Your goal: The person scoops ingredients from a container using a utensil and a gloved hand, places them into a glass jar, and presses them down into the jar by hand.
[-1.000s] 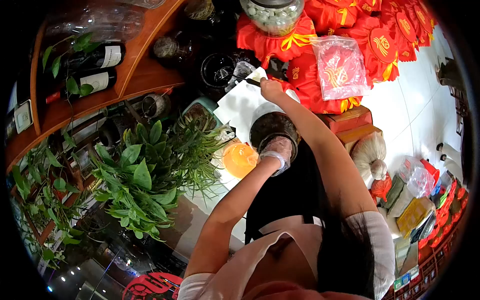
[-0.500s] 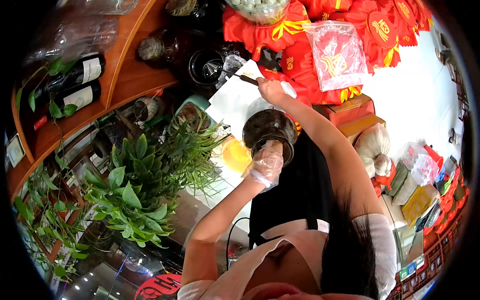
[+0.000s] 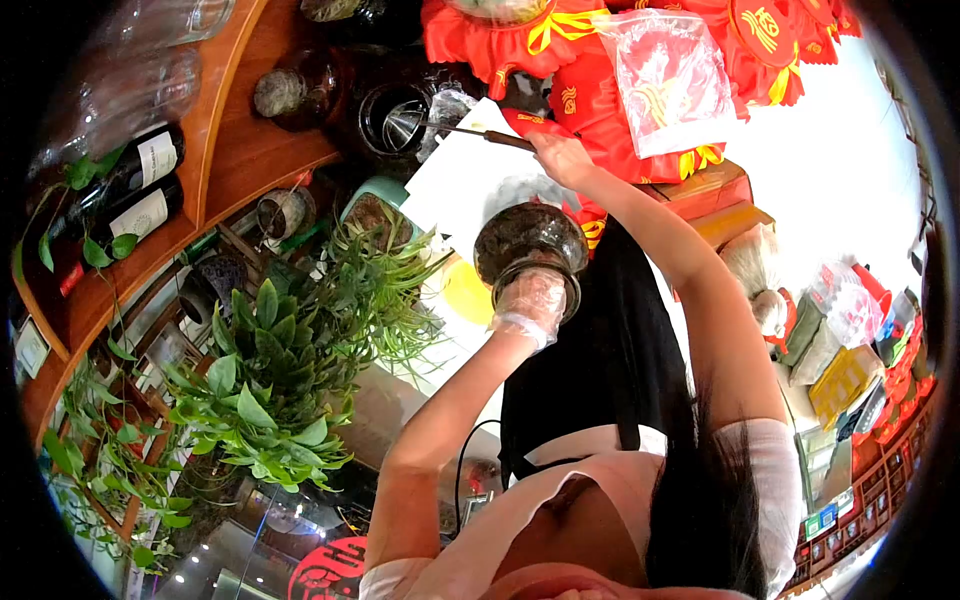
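Observation:
My left hand [image 3: 530, 303], in a clear plastic glove, reaches into the mouth of a dark glass jar [image 3: 533, 238], and its fingers are hidden there. My right hand [image 3: 564, 158] is closed around the dark handle of a long metal tool [image 3: 510, 140]. The shiny head of that tool lies at the open mouth of a dark jar [image 3: 372, 120] at the upper left. Beneath the tool and behind the glass jar lies a white sheet [image 3: 450, 170]. A yellow-orange bowl [image 3: 468, 293] stands left of my gloved hand.
Red cloth-wrapped jars [image 3: 590, 100] stand at the top, with a clear plastic bag [image 3: 672, 85] on them. Green plants [image 3: 270, 380] crowd the left, below a wooden shelf [image 3: 225, 120] with bottles. Boxes [image 3: 700, 190] and a tied sack [image 3: 755, 270] are at the right.
My right hand and the tool have shifted left relative to the sheet, and more of the handle shows. The view has moved, so the surroundings sit further left and up.

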Motion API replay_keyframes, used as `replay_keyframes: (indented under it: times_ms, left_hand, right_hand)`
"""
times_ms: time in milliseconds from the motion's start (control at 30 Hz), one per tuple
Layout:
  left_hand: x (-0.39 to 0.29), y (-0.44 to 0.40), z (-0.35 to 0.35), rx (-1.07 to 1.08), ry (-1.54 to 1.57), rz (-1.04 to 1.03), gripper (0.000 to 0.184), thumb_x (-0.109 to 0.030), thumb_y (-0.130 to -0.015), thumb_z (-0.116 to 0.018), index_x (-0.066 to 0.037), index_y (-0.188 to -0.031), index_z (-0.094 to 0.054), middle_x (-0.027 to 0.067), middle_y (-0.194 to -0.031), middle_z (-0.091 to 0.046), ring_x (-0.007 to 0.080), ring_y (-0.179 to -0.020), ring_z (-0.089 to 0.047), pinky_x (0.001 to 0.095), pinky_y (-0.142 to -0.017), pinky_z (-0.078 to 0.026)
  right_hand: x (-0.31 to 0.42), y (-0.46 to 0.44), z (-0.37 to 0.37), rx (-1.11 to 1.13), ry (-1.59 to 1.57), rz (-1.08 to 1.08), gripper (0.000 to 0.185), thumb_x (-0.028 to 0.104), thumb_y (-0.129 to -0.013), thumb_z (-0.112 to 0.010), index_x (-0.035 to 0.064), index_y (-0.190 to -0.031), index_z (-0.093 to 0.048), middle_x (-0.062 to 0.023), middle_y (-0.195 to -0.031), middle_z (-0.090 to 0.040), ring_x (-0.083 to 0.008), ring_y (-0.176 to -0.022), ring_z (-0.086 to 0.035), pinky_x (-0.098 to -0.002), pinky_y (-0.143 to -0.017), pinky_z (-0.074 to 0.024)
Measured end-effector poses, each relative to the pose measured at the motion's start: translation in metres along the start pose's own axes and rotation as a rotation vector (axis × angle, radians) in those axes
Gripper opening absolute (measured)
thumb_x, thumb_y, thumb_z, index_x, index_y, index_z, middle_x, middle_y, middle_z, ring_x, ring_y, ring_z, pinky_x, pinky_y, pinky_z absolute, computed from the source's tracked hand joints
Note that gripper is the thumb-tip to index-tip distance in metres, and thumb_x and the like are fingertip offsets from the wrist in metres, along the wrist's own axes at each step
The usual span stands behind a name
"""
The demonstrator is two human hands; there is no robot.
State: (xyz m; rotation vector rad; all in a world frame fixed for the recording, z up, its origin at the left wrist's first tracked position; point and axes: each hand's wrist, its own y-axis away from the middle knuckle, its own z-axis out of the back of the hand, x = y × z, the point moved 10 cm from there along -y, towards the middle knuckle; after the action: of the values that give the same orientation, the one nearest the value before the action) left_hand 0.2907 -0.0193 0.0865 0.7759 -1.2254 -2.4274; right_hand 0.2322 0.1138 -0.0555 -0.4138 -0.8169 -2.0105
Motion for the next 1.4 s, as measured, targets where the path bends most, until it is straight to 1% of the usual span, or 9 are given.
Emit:
replay_keyframes:
  times_ms: [367, 433, 533, 633, 733, 900, 1067, 1200, 1400]
  left_hand:
    - [-0.016, -0.002, -0.006, 0.121, -0.186, -0.098, 0.015, -0.01, -0.067, -0.052, -0.005, -0.075, -0.063, 0.0144, -0.077, -0.06, 0.0272, -0.075, -0.059, 0.0355, -0.067, -0.048]
    - [-0.012, -0.005, -0.013, 0.102, -0.168, -0.074, 0.015, -0.011, -0.067, -0.051, -0.005, -0.074, -0.063, 0.0147, -0.076, -0.06, 0.0275, -0.075, -0.059, 0.0356, -0.067, -0.048]
    - [-0.011, -0.005, -0.007, 0.075, -0.114, -0.042, 0.016, -0.012, -0.069, -0.049, -0.005, -0.073, -0.063, 0.015, -0.076, -0.06, 0.0281, -0.074, -0.059, 0.0359, -0.066, -0.048]
    - [-0.011, -0.003, 0.002, 0.025, -0.072, -0.03, 0.017, -0.011, -0.07, -0.048, -0.004, -0.075, -0.062, 0.0161, -0.078, -0.06, 0.0288, -0.074, -0.058, 0.0357, -0.068, -0.047]
    - [-0.018, -0.005, -0.003, 0.046, -0.232, -0.107, 0.016, -0.01, -0.069, -0.049, -0.002, -0.075, -0.062, 0.0167, -0.081, -0.06, 0.0268, -0.077, -0.059, 0.0346, -0.07, -0.047]
    - [-0.016, -0.008, -0.007, 0.184, -0.222, -0.062, 0.016, -0.011, -0.068, -0.051, -0.003, -0.075, -0.063, 0.0163, -0.083, -0.06, 0.0268, -0.078, -0.059, 0.0335, -0.072, -0.046]
    - [-0.005, -0.017, -0.017, 0.113, -0.193, -0.051, 0.028, -0.014, -0.073, -0.045, -0.001, -0.095, -0.057, 0.0179, -0.094, -0.057, 0.0295, -0.086, -0.057, 0.0349, -0.078, -0.044]
    - [-0.007, -0.017, -0.015, 0.066, -0.248, -0.094, 0.03, -0.015, -0.076, -0.042, 0.0, -0.099, -0.054, 0.0192, -0.103, -0.053, 0.0281, -0.095, -0.052, 0.0333, -0.081, -0.042]
    - [-0.028, 0.0, 0.004, -0.01, -0.414, -0.215, 0.029, -0.015, -0.078, -0.041, -0.001, -0.101, -0.053, 0.0186, -0.105, -0.051, 0.0269, -0.099, -0.049, 0.0316, -0.084, -0.04]
  right_hand:
    - [-0.038, 0.017, -0.077, 0.029, -0.041, -0.077, 0.025, 0.017, -0.078, -0.04, 0.0089, -0.101, -0.048, -0.0084, -0.1, -0.054, -0.0234, -0.095, -0.051, -0.0347, -0.076, -0.0438]
    - [-0.035, 0.015, -0.08, 0.193, -0.072, -0.117, 0.033, 0.011, -0.077, -0.037, 0.0102, -0.11, -0.047, -0.0113, -0.11, -0.049, -0.0237, -0.102, -0.047, -0.0327, -0.083, -0.04]
    - [-0.037, 0.018, -0.051, 0.134, -0.061, -0.246, 0.019, 0.015, -0.077, -0.042, 0.0089, -0.09, -0.055, -0.0071, -0.097, -0.054, -0.0214, -0.103, -0.045, -0.0332, -0.077, -0.044]
    - [-0.053, 0.038, -0.052, 0.203, -0.346, -0.412, 0.025, 0.015, -0.075, -0.045, 0.0038, -0.094, -0.056, -0.0184, -0.093, -0.055, -0.0298, -0.088, -0.054, -0.0343, -0.077, -0.0429]
    - [-0.066, 0.059, -0.029, -0.261, -0.252, -0.264, 0.022, 0.014, -0.074, -0.049, 0.0027, -0.092, -0.057, -0.0179, -0.079, -0.058, -0.0326, -0.078, -0.056, -0.0365, -0.07, -0.0452]
    - [-0.075, 0.127, -0.021, -0.202, -0.381, -0.39, 0.022, 0.015, -0.073, -0.052, 0.0005, -0.089, -0.058, -0.0199, -0.079, -0.058, -0.0334, -0.078, -0.056, -0.0366, -0.069, -0.045]
    - [-0.079, 0.205, -0.027, -0.282, -0.669, -0.554, 0.02, 0.011, -0.077, -0.049, -0.0021, -0.09, -0.057, -0.0108, -0.067, -0.059, -0.0144, -0.056, -0.057, -0.0258, -0.052, -0.0451]
    - [-0.06, 0.252, -0.025, -0.235, -0.978, -0.712, 0.023, 0.01, -0.076, -0.053, -0.0027, -0.095, -0.055, -0.0065, -0.064, -0.055, -0.0114, -0.052, -0.054, -0.024, -0.047, -0.0434]
    - [-0.05, 0.295, -0.008, -0.3, -0.667, -0.682, 0.022, 0.012, -0.071, -0.059, 0.0008, -0.089, -0.056, -0.0093, -0.063, -0.056, -0.0144, -0.05, -0.054, -0.0254, -0.045, -0.0431]
